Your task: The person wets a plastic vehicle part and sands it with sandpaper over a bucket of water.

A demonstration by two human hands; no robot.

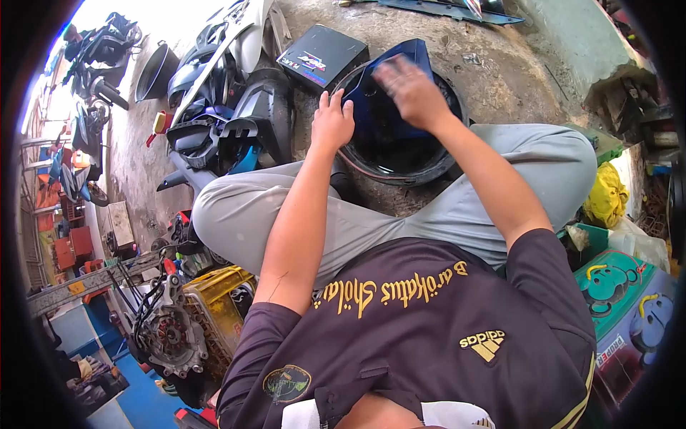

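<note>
A dark blue glossy plastic panel [412, 57], which looks like a motorcycle fairing piece, lies tilted in a round black basin [407, 176] between the knees. Dark liquid seems to fill the basin's lower part. At the basin's left rim is my left hand [333, 123], fingers apart, with its thumb near the panel's left edge; whether it touches the panel is unclear. My right hand [414, 94] is over the panel's upper face. Motion smears its fingers, so anything under them cannot be made out.
A black box [323, 57] stands behind the basin. Motorcycle body parts [259, 114] crowd the floor at left. An engine part [168, 329] sits beside a yellow crate [221, 300] at lower left. At right are a yellow bag [607, 194] and a green box [611, 282].
</note>
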